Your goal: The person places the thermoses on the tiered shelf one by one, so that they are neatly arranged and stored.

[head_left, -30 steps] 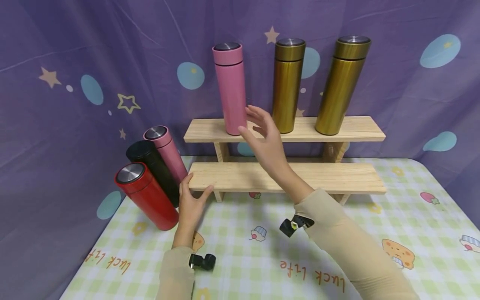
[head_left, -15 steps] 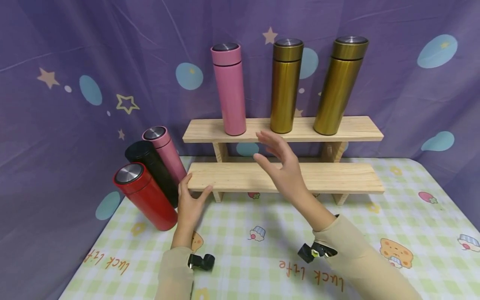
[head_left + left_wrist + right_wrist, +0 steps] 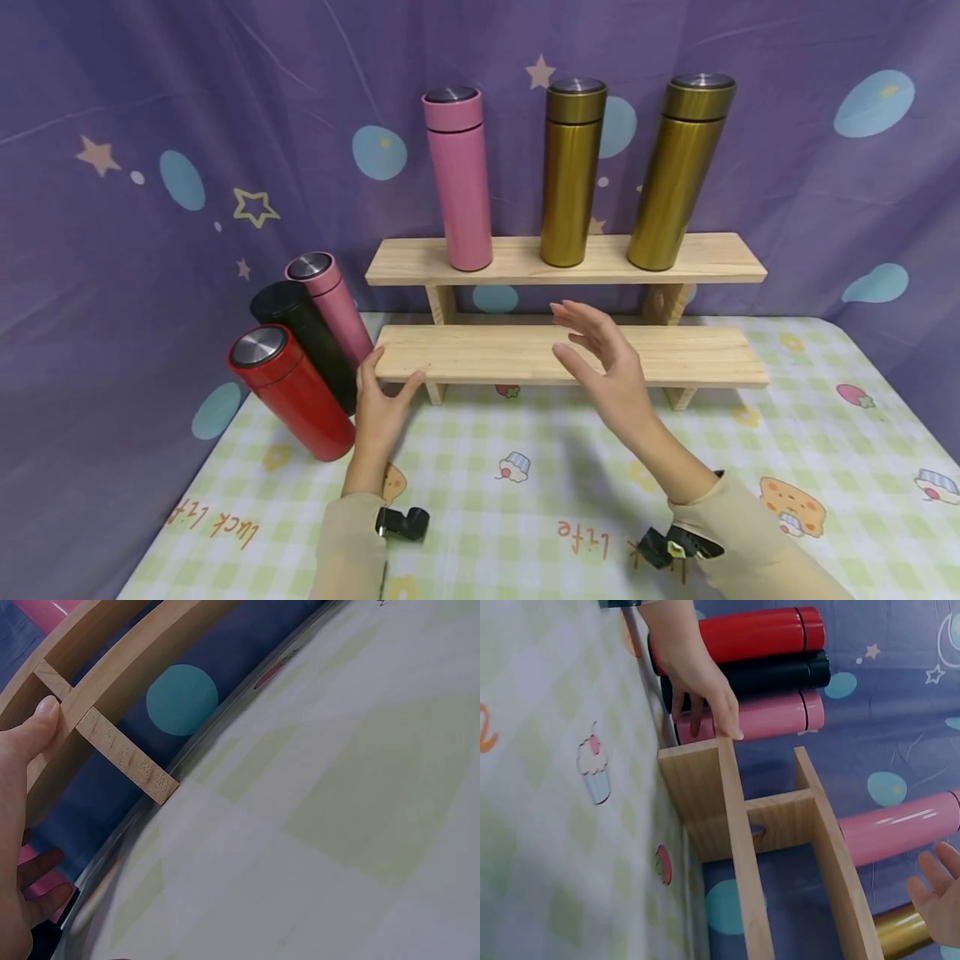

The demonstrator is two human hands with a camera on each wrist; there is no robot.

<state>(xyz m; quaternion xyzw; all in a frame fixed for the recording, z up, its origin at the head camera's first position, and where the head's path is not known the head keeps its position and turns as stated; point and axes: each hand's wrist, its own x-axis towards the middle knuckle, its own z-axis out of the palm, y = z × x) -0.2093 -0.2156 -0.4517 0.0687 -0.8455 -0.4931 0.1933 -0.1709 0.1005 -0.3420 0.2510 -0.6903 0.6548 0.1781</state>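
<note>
My left hand (image 3: pixel 381 417) holds the left end of the lower board of a two-tier wooden shelf (image 3: pixel 480 354). In the left wrist view its thumb (image 3: pixel 39 729) lies on the board's front edge. My right hand (image 3: pixel 617 387) hovers before the lower board with nothing in it, fingers loosely bent and thumb apart. On the upper board stand a pink thermos bottle (image 3: pixel 461 187), a gold thermos bottle (image 3: pixel 572 183) and, at the right, a second gold thermos bottle (image 3: pixel 678 183).
Left of the shelf, a red thermos bottle (image 3: pixel 303 404), a black one (image 3: pixel 315 342) and another pink thermos bottle (image 3: pixel 341 312) stand close together beside my left hand. A checked cloth (image 3: pixel 465 517) covers the table, and a purple curtain (image 3: pixel 300 100) hangs behind.
My right hand has drawn away from the pink thermos bottle on the upper board, moving down and to the right. My left hand has stayed at the shelf end.
</note>
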